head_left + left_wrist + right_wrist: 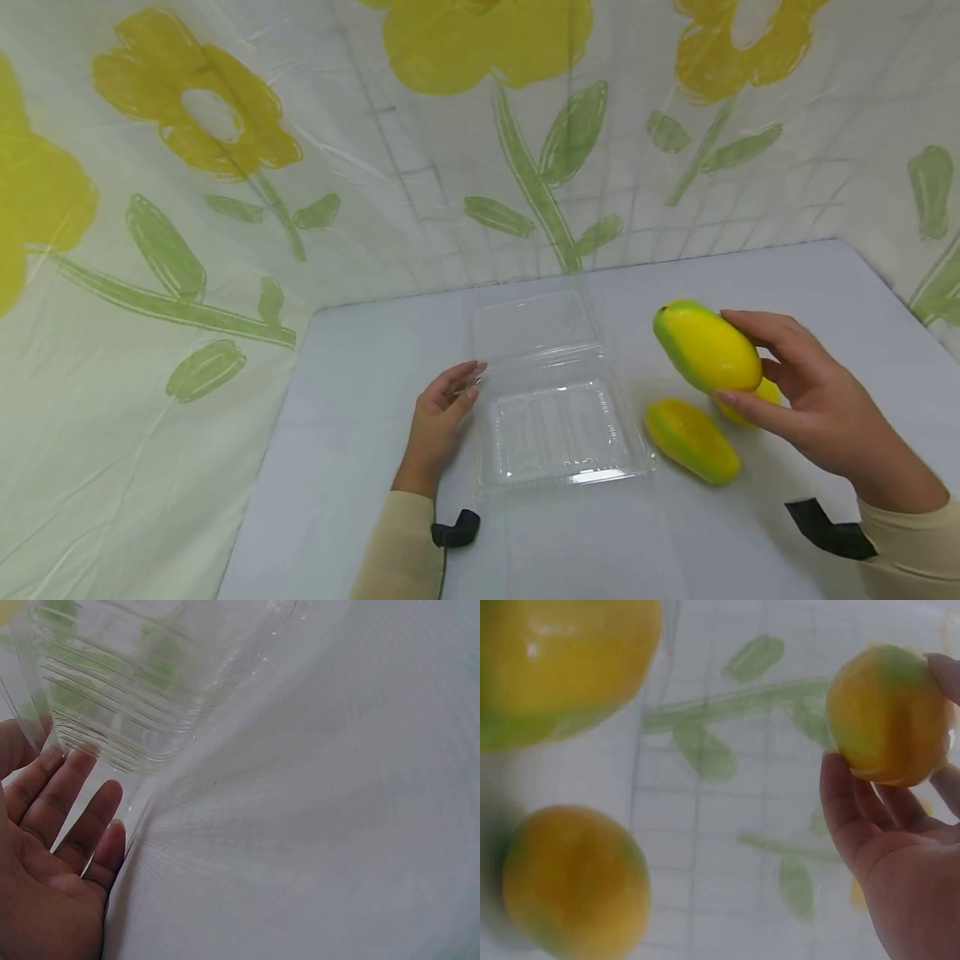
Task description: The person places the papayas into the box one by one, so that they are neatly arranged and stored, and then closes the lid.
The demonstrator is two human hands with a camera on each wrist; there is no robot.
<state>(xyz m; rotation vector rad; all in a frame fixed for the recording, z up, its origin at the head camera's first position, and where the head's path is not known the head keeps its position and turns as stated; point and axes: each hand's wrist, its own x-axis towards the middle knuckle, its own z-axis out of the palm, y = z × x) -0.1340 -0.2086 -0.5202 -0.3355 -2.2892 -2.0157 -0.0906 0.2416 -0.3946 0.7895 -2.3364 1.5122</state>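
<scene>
My right hand (828,396) holds a yellow-green mango (705,346) between thumb and fingers, up over the right part of the table. Below it, a second mango (693,442) lies beside the container, and a third mango (768,400) is partly hidden behind the held one. The right wrist view shows the held mango (889,716) at the fingertips. A clear plastic clamshell container (555,433) lies with its lid (534,323) folded back toward the wall. At its left edge, near the hinge, my left hand (441,421) pinches the rim (41,712).
The white table (360,467) ends at a back edge against a hanging flower-printed sheet (420,208). Each wrist wears a black strap (828,529) below a beige sleeve (401,550).
</scene>
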